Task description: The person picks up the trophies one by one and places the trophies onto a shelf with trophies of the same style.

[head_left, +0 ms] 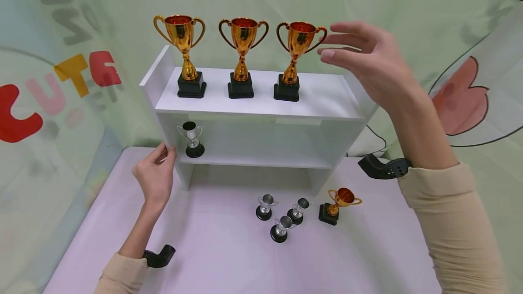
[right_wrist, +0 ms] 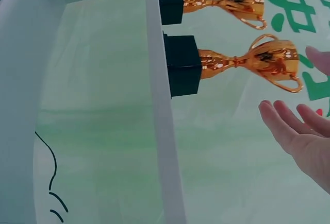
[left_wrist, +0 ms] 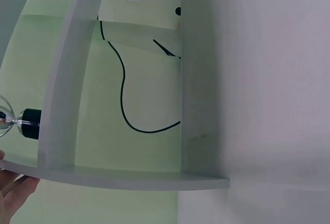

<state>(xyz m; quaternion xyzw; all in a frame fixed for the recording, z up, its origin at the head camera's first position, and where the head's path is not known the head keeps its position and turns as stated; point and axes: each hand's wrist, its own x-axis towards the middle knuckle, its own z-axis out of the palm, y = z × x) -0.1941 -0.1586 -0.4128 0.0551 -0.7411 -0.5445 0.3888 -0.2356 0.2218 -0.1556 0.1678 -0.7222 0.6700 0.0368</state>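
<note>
On the top board of a white shelf (head_left: 261, 113) stand three gold trophy cups on black bases: a left one (head_left: 189, 65), a middle one (head_left: 242, 60) and a right one (head_left: 291, 65). My right hand (head_left: 367, 53) is beside the right cup's handle, fingers extended; the right wrist view shows a gap between fingertips and that gold cup (right_wrist: 273, 59). My left hand (head_left: 157, 173) pinches the shelf's left side panel, with fingers (left_wrist: 20, 190) outside and a thumb tip inside. A small silver trophy cup (head_left: 193, 139) sits on the middle board near this hand.
Three small silver cups (head_left: 282, 228) stand on the white table (head_left: 229, 262) in front of the shelf. Right of them is another gold trophy cup (head_left: 339, 201). Behind hangs a pale green printed backdrop (head_left: 122, 3). A thin black cable (head_left: 380, 142) runs behind the shelf's right side.
</note>
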